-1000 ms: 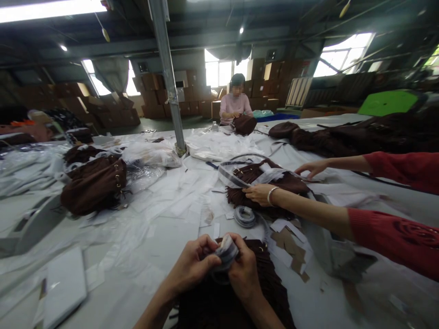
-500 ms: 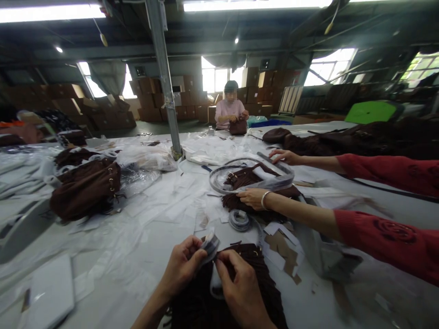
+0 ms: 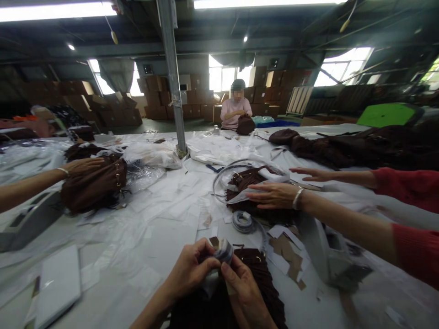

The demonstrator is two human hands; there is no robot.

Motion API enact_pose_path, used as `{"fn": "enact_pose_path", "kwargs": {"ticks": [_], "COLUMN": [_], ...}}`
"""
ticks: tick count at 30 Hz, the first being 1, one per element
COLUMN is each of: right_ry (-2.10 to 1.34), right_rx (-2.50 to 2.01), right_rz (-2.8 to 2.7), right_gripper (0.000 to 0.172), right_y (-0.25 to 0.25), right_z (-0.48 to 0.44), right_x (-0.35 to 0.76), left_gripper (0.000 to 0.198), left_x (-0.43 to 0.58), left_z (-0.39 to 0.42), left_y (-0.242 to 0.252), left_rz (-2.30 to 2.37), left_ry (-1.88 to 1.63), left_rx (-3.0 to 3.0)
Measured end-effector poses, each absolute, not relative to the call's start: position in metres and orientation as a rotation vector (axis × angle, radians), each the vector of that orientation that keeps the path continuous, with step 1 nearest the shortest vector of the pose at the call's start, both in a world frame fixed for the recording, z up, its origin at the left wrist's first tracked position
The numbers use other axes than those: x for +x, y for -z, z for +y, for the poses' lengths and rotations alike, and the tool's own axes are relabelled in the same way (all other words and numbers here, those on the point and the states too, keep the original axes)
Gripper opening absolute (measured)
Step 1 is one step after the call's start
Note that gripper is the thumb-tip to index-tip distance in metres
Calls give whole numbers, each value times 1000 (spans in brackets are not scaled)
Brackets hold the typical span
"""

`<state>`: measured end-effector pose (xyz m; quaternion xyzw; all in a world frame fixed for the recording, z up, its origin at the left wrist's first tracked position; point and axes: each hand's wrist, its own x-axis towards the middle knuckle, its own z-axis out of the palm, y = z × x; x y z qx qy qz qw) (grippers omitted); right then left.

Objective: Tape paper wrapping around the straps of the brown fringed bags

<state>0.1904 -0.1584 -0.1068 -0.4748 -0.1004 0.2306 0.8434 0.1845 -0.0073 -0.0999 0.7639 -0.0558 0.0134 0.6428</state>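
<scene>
In front of me a small roll of strap wrapped in clear film (image 3: 224,251) is pinched between both hands. My left hand (image 3: 192,265) has its thumb and fingers closed on the roll's left side. The fingers of my right hand (image 3: 245,285) are closed on its lower right side. Below my hands lies a dark brown fringed bag (image 3: 269,285) with gold-coloured eyelets, partly hidden by them. Just beyond it rests a coil of similar wrapped strap (image 3: 243,221), with a loose length trailing right.
At right, a co-worker's hands (image 3: 274,195) in red sleeves reach over another brown fringed bag (image 3: 248,179). Another person's hand (image 3: 85,165) touches a brown bag (image 3: 92,189) at left. A grey tape dispenser (image 3: 331,251), paper scraps and a metal post (image 3: 174,82) are around.
My right hand has moved up to the wrapped roll. The red-sleeved hands have opened and drawn right from the looped strap. Another hand has come in from the left onto the brown bag.
</scene>
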Motion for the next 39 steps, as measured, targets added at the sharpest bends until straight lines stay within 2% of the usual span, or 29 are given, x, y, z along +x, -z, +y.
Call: {"fn": "enact_pose_path", "kwargs": {"ticks": [5, 9, 13, 25, 28, 34, 39], "right_ry": [-470, -430, -345, -228, -223, -174, -112], "right_rx": [-1004, -1166, -1350, -1447, -1444, -1472, -1542], "right_rz": [-261, -345, -419, -315, -326, -385, -355], "right_gripper": [40, 39, 40, 39, 38, 36, 36], "right_y": [111, 116, 117, 121, 123, 128, 129], "right_z": [-157, -158, -159, -157, -158, -160, -159], "right_x": [196, 200, 199, 192, 192, 192, 189], "left_gripper": [31, 29, 36, 22, 22, 37, 28], "left_x": [188, 189, 190, 180, 180, 183, 181], "left_z": [-9, -4, 1, -15, -14, -6, -8], "left_y": [97, 92, 91, 104, 101, 84, 90], "left_rz": [-75, -127, -129, 30, 11, -174, -186], "left_ry": [126, 192, 280, -6, 25, 189, 135], "left_rx": [1404, 1316, 1224, 1487, 1532, 1541, 1509]}}
